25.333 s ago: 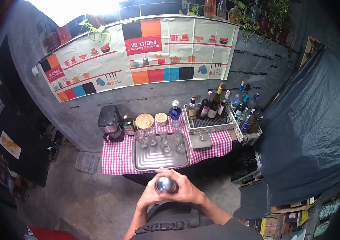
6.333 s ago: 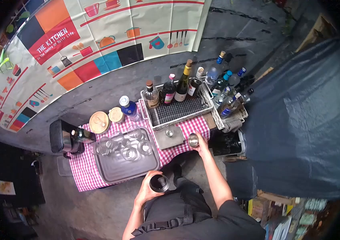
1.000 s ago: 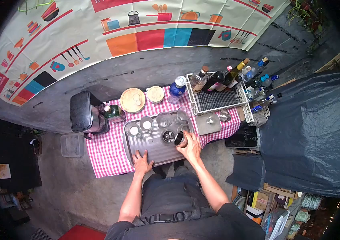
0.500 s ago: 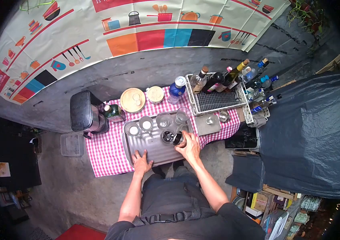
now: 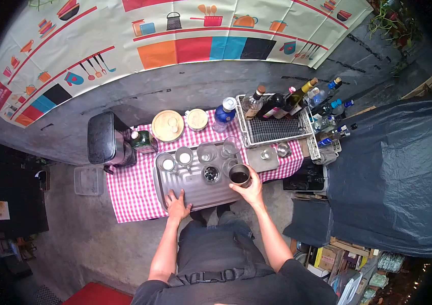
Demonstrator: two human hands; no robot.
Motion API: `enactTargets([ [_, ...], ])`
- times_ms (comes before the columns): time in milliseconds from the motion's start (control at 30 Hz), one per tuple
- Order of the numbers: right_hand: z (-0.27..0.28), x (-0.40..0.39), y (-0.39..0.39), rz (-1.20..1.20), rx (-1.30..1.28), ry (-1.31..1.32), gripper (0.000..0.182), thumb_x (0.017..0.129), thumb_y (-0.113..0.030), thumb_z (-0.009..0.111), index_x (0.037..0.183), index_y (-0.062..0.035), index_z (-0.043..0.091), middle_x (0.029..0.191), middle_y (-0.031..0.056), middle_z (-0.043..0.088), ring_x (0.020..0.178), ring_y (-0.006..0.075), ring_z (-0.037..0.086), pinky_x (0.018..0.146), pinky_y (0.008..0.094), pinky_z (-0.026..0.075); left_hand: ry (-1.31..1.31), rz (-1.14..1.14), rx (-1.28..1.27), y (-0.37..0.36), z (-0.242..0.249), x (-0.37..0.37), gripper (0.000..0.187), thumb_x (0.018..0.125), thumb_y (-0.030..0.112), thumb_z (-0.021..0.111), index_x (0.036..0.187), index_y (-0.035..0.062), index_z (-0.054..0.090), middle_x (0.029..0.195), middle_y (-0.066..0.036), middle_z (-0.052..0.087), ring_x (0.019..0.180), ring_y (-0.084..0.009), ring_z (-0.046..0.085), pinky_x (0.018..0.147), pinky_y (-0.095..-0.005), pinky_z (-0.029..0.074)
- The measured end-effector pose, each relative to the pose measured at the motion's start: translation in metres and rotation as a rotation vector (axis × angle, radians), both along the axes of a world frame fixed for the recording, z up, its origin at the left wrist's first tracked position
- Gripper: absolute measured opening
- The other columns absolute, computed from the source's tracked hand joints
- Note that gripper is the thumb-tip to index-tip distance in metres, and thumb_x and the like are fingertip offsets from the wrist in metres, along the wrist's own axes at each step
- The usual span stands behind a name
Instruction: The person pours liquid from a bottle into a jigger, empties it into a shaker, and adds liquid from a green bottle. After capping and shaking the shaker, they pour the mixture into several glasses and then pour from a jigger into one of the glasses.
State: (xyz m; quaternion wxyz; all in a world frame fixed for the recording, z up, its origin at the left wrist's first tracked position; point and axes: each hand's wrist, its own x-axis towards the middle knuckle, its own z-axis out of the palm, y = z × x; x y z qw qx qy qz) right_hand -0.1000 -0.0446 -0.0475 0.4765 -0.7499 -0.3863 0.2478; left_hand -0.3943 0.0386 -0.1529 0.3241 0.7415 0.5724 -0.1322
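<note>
My right hand (image 5: 250, 190) is wrapped round a metal-looking cup (image 5: 240, 175) with dark liquid in it. The cup is held nearly upright over the right side of a grey ribbed tray (image 5: 195, 192). Left of the cup, a glass (image 5: 211, 174) on the tray has dark stuff and some bright spots inside. My left hand (image 5: 177, 205) rests with fingers spread on the tray's front left edge. Two glasses with white contents, a left one (image 5: 166, 163) and a right one (image 5: 184, 156), stand at the back left. Clear glasses (image 5: 206, 152) stand behind the dark one, one partly hidden by the cup.
Behind the tray stand a blue bottle (image 5: 224, 115), a wooden-lidded jar (image 5: 196, 119), a round wooden board (image 5: 168, 126) and a green bottle (image 5: 144, 142). A black appliance (image 5: 108, 140) is at left. A white wire basket (image 5: 275, 133) holds bottles at right. A small tray (image 5: 262, 159) sits before it.
My right hand has turned the cup from tilted beside the dark-filled glass to nearly upright and moved it slightly right. My left hand stays on the tray edge.
</note>
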Motion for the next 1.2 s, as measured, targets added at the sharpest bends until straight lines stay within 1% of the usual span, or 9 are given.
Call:
enactTargets([
  [33, -0.001, 0.005, -0.003, -0.015, 0.021, -0.039, 0.087, 0.062, -0.025, 0.098, 0.137, -0.0037, 0.059, 0.127, 0.0165, 0.067, 0.120, 0.0294, 0.065, 0.102, 0.0402, 0.052, -0.009, -0.002, 0.012, -0.001, -0.002, -0.001, 0.084, 0.084, 0.042, 0.078, 0.158, 0.0240, 0.041, 0.165, -0.026, 0.014, 0.149, -0.0544, 0.017, 0.118, -0.0620, 0.030],
  [100, 0.000, 0.014, -0.007, -0.032, 0.016, 0.007, 0.085, 0.062, -0.024, 0.097, 0.135, -0.0033, 0.059, 0.127, 0.0158, 0.067, 0.119, 0.0296, 0.065, 0.102, 0.0409, 0.052, -0.010, 0.000, 0.017, -0.001, -0.005, -0.001, 0.084, 0.084, 0.042, 0.078, 0.157, 0.0237, 0.042, 0.165, -0.026, 0.014, 0.149, -0.0547, 0.016, 0.118, -0.0622, 0.030],
  [200, 0.003, 0.028, -0.010, -0.027, -0.047, -0.158, 0.086, 0.061, -0.023, 0.096, 0.135, -0.0030, 0.058, 0.124, 0.0157, 0.066, 0.117, 0.0323, 0.065, 0.101, 0.0423, 0.052, 0.016, -0.007, 0.017, 0.000, -0.003, 0.001, 0.084, 0.084, 0.043, 0.078, 0.158, 0.0236, 0.041, 0.165, -0.027, 0.015, 0.148, -0.0559, 0.018, 0.118, -0.0607, 0.031],
  [367, -0.007, 0.042, -0.015, -0.027, -0.092, -0.263, 0.086, 0.062, -0.025, 0.095, 0.137, -0.0059, 0.058, 0.126, 0.0171, 0.065, 0.118, 0.0344, 0.064, 0.100, 0.0440, 0.052, 0.047, -0.021, 0.010, -0.001, 0.001, 0.003, 0.085, 0.085, 0.044, 0.077, 0.158, 0.0245, 0.040, 0.165, -0.028, 0.015, 0.148, -0.0566, 0.019, 0.119, -0.0588, 0.032],
  [433, -0.011, 0.044, -0.015, -0.027, -0.135, -0.272, 0.086, 0.061, -0.026, 0.095, 0.138, -0.0073, 0.058, 0.128, 0.0169, 0.064, 0.120, 0.0346, 0.063, 0.101, 0.0450, 0.052, -0.010, 0.024, 0.016, -0.002, -0.002, 0.002, 0.080, 0.085, 0.038, 0.078, 0.156, 0.0228, 0.044, 0.164, -0.027, 0.014, 0.149, -0.0546, 0.015, 0.118, -0.0631, 0.030],
  [667, -0.012, 0.047, -0.011, -0.002, -0.262, -0.327, 0.088, 0.060, -0.028, 0.093, 0.139, -0.0108, 0.057, 0.126, 0.0144, 0.063, 0.117, 0.0374, 0.061, 0.101, 0.0487, 0.049, -0.013, 0.034, 0.042, -0.003, -0.002, 0.003, 0.077, 0.085, 0.036, 0.078, 0.154, 0.0221, 0.046, 0.164, -0.027, 0.017, 0.148, -0.0551, 0.018, 0.117, -0.0631, 0.031],
  [767, -0.013, 0.049, -0.009, 0.006, -0.268, -0.364, 0.088, 0.060, -0.028, 0.092, 0.139, -0.0112, 0.058, 0.127, 0.0135, 0.063, 0.116, 0.0372, 0.060, 0.101, 0.0485, 0.049, 0.022, 0.018, 0.032, -0.002, -0.001, 0.003, 0.080, 0.085, 0.038, 0.077, 0.156, 0.0242, 0.043, 0.164, -0.028, 0.015, 0.147, -0.0560, 0.020, 0.118, -0.0595, 0.033],
  [1000, -0.008, 0.051, -0.005, 0.048, -0.302, -0.401, 0.089, 0.058, -0.027, 0.093, 0.139, -0.0118, 0.059, 0.125, 0.0108, 0.064, 0.114, 0.0365, 0.060, 0.099, 0.0471, 0.050, 0.014, 0.030, 0.036, -0.003, -0.003, 0.004, 0.079, 0.085, 0.037, 0.077, 0.155, 0.0220, 0.045, 0.164, -0.029, 0.014, 0.147, -0.0559, 0.020, 0.119, -0.0590, 0.033],
  [1200, -0.003, 0.052, -0.003, 0.060, -0.328, -0.419, 0.088, 0.058, -0.027, 0.093, 0.138, -0.0133, 0.060, 0.123, 0.0096, 0.064, 0.112, 0.0355, 0.061, 0.098, 0.0460, 0.051, -0.015, 0.045, 0.059, -0.005, -0.006, 0.003, 0.078, 0.084, 0.036, 0.079, 0.153, 0.0212, 0.047, 0.163, -0.027, 0.018, 0.146, -0.0549, 0.019, 0.119, -0.0604, 0.030],
])
